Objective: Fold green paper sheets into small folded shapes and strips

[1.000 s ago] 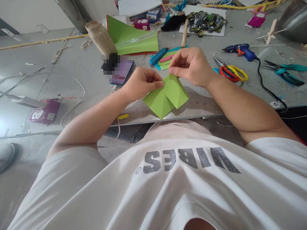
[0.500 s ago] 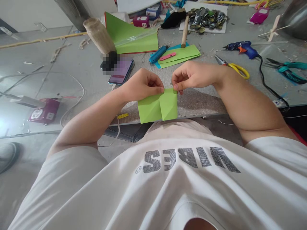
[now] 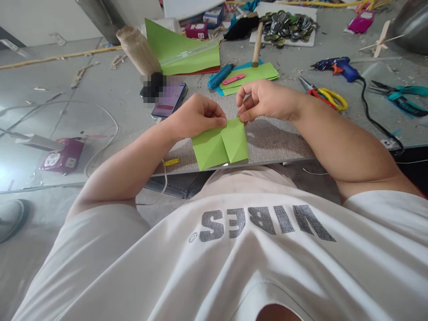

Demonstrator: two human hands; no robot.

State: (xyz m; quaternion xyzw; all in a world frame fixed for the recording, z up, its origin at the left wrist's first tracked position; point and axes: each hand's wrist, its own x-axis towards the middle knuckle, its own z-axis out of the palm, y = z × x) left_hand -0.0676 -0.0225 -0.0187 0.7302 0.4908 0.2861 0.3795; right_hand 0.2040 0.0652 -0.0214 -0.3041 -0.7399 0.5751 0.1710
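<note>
A piece of folded green paper (image 3: pixel 214 145) is held near the table's front edge, its creases and a centre flap facing me. My left hand (image 3: pixel 200 117) pinches its upper edge near the middle between thumb and fingers. At the top right corner, my right hand (image 3: pixel 259 101) grips the paper between thumb and a finger, the index finger lifted and curved above it. Beyond the hands lie more green sheets (image 3: pixel 267 73) with a pink cutter (image 3: pixel 233 79) and a blue tool (image 3: pixel 220 76) on top. A phone (image 3: pixel 170 100) rests near my left hand.
To the right are yellow-handled scissors (image 3: pixel 334 99), teal pliers (image 3: pixel 408 100) and a blue glue gun (image 3: pixel 347 69). A hammer handle (image 3: pixel 257 47) lies before a pile of bottle caps (image 3: pixel 284 26). At left, a white cable (image 3: pixel 112 116) loops near a purple box (image 3: pixel 63 156).
The paper has tilted, its right side lifting slightly, and both hands have moved a little away from me. My right index finger has risen off the paper.
</note>
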